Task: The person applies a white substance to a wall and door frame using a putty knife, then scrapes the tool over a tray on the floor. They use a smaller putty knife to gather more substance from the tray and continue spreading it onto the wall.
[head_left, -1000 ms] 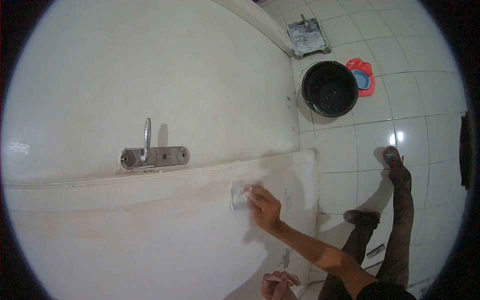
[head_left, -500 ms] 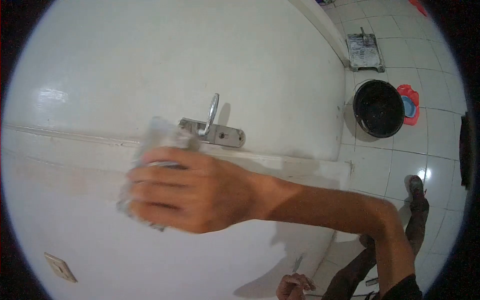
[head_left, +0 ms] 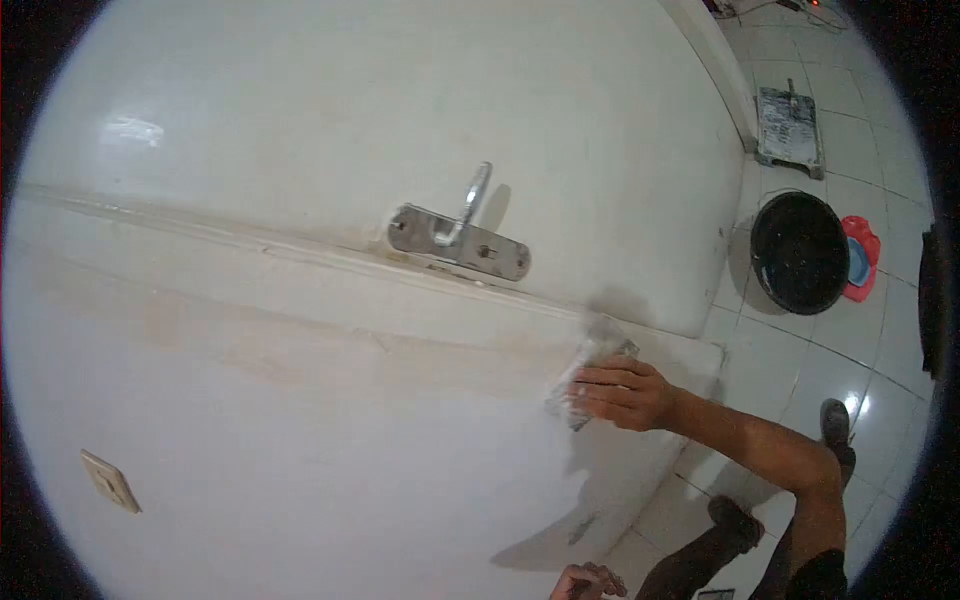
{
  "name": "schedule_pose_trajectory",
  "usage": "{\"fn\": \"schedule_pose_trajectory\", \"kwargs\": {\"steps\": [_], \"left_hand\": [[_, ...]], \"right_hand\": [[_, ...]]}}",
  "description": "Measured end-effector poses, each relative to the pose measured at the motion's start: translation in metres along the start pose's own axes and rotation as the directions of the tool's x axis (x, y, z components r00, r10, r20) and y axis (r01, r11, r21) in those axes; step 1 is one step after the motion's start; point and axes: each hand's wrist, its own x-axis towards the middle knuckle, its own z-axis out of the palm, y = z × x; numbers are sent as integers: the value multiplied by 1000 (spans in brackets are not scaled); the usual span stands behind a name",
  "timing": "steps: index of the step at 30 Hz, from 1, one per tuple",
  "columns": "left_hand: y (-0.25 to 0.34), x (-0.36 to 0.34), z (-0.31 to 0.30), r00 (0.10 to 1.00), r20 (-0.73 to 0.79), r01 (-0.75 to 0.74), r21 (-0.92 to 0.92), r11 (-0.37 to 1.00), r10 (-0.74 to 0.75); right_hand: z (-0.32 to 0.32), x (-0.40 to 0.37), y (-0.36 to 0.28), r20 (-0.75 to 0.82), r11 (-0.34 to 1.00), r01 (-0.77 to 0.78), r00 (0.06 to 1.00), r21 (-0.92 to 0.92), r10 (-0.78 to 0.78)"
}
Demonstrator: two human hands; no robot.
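My right hand is closed on a crumpled grey-white rag, pressed to the white wall beside the door frame. Motion blurs the rag a little. Pinkish-beige patches mark the wall along the frame. Curled fingers show on my left hand, low at the picture's edge; part of it is cut off, and whatever it may hold is hidden. The white door carries a metal lever handle on a long plate.
The view is turned sideways, with the tiled floor at right. A black bucket stands there, beside a red bag with a blue bowl. Beyond is a paint-stained tray. A switch plate is on the wall.
My right hand has slid the rag from beside the door handle to the right in the picture, down along the wall. The handle plate is now uncovered. The view has shifted slightly.
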Motion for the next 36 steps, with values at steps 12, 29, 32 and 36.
{"fn": "schedule_pose_trajectory", "kwargs": {"steps": [12,29,32,36], "left_hand": [[-6,-12,50,997,-48,64,47,997,-62],[-10,4,26,996,-82,47,47,998,-43],[-20,6,23,996,-64,71,50,996,-68],[-26,0,37,982,-168,98,77,992,-84]], "right_hand": [[-23,-126,-44,119,780,-598,801,182,586],[1,10,14,-200,982,-151,965,111,171],[3,-57,11,-32,964,-262,964,45,264],[6,-139,10,67,917,-394,918,59,390]]}}
